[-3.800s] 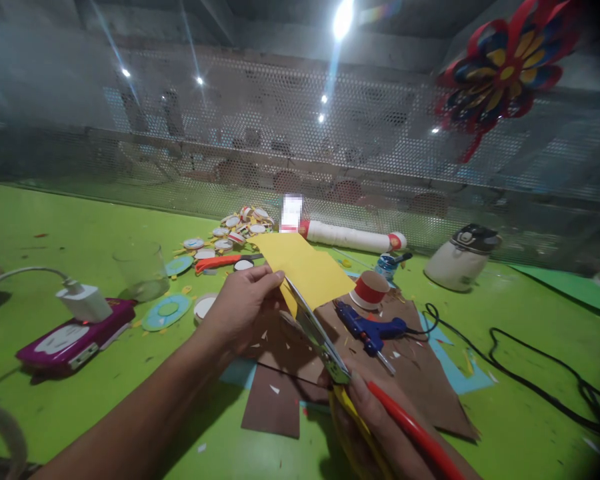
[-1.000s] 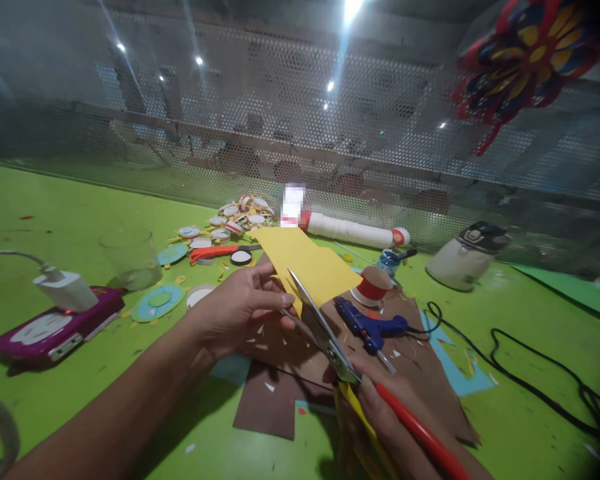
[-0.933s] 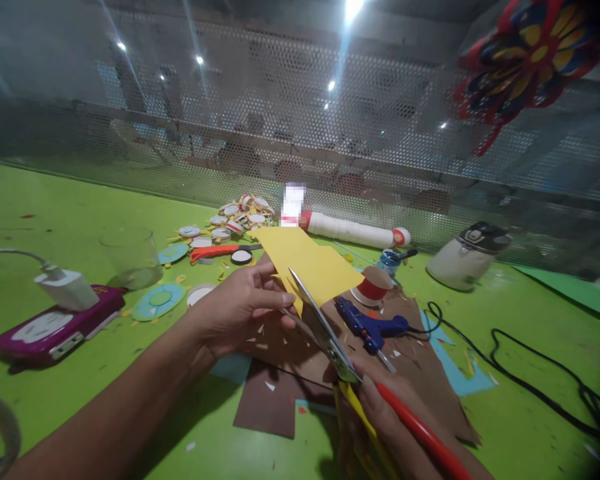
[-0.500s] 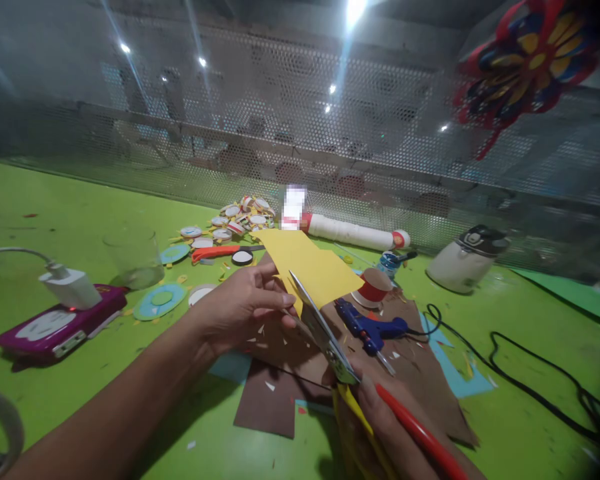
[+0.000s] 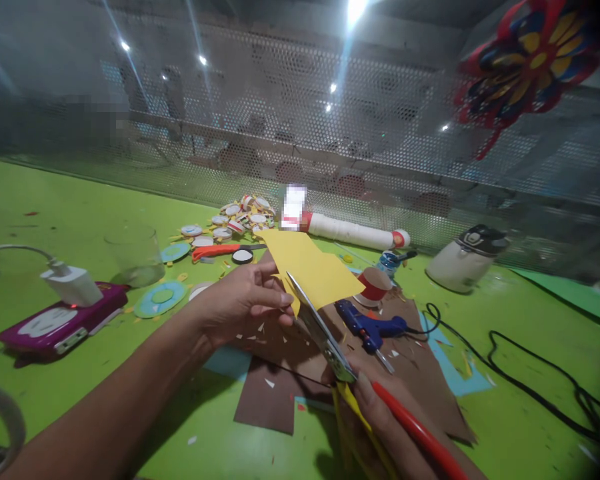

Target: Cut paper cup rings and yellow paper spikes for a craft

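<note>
My left hand point(image 5: 240, 300) pinches the lower left edge of a yellow sheet of paper point(image 5: 317, 267) between thumb and fingers. In my right hand point(image 5: 380, 407), closed round the red handles, is a pair of scissors point(image 5: 327, 337). Its blades point up and left and lie across the sheet's left edge, beside my left fingertips; they look nearly closed. Something yellow, perhaps a strip of paper point(image 5: 357, 407), hangs by my right fingers. Beneath both hands is a brown board point(image 5: 415, 367) sprinkled with small scraps.
A blue glue gun point(image 5: 373, 327) and a red-and-white ring point(image 5: 375, 288) lie right of the sheet. Behind are a second pair of scissors point(image 5: 215, 252), several small discs point(image 5: 235, 217) and a white tube point(image 5: 353, 231). Left are a clear cup point(image 5: 135, 257) and a purple power strip point(image 5: 65, 327).
The scissors have shifted very slightly up and left along the yellow sheet. Both hands keep their hold and are otherwise nearly still.
</note>
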Tool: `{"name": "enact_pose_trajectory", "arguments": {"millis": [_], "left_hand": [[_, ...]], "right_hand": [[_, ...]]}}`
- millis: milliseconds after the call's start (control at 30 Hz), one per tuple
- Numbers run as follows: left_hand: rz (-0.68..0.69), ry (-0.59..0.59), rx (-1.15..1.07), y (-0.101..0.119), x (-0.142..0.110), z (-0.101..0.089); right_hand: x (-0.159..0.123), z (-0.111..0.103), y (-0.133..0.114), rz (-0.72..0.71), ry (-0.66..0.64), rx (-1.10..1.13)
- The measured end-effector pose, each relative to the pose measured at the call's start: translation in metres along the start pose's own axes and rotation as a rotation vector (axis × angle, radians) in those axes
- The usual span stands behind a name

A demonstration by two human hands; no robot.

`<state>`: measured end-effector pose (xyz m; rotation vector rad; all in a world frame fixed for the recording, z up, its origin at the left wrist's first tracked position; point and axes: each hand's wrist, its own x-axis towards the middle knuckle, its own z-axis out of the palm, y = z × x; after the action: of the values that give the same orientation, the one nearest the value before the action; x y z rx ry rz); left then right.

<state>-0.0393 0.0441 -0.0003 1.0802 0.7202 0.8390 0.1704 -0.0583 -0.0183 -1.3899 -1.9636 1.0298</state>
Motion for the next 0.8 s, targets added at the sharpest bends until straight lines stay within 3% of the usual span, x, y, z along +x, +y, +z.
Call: {"name": "enact_pose_trajectory", "arguments": {"millis": [367, 800], "left_hand": [[-0.003, -0.058, -0.036, 0.0023, 0.0002, -0.0029], [0.007, -0.042, 0.009, 0.0004, 0.0014, -0.0044]], "right_hand": [[0.0001, -0.0009, 0.0006, 0.041, -0.021, 0.028], [0.0013, 0.0013, 0.005, 0.034, -0.014, -0.002]]}}
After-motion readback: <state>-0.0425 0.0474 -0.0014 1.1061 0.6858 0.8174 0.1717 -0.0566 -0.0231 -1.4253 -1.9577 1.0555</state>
